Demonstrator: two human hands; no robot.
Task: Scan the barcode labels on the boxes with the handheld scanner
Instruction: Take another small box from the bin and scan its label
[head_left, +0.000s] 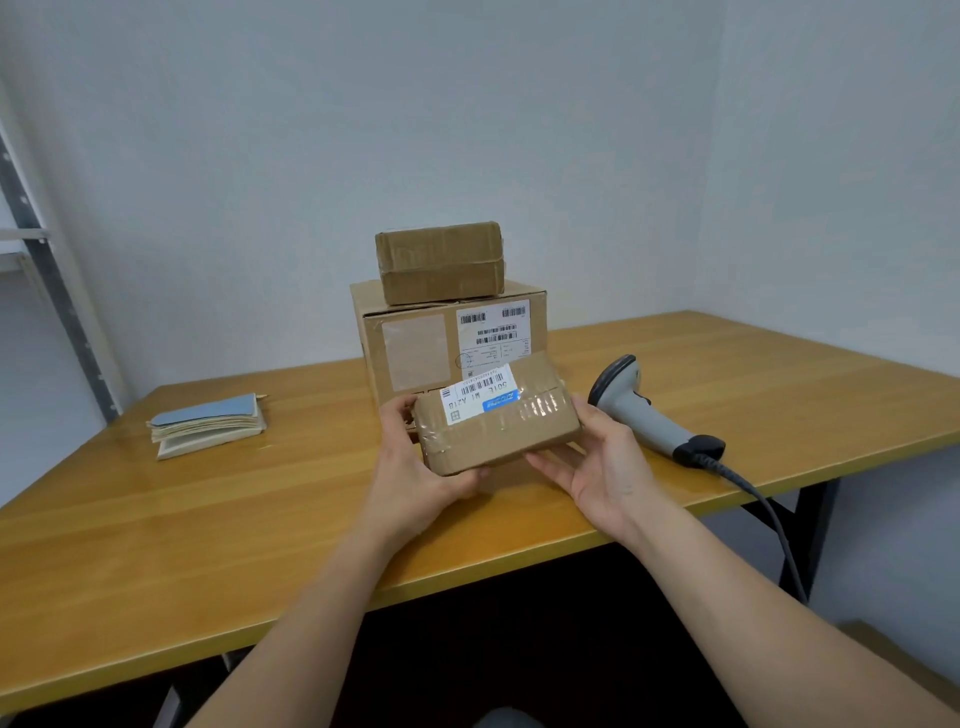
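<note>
over table (208, 509): small box (498, 426) between hands; scanner (644, 410) beside.

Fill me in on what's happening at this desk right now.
A person holds a small taped cardboard box in both hands, left hand and right hand, its barcode label facing up. The handheld scanner lies untouched on the wooden table to the right, so nothing is being scanned yet. Behind sits a large labelled carton with another small box on top. A stack of notebooks lies to the left.
</note>
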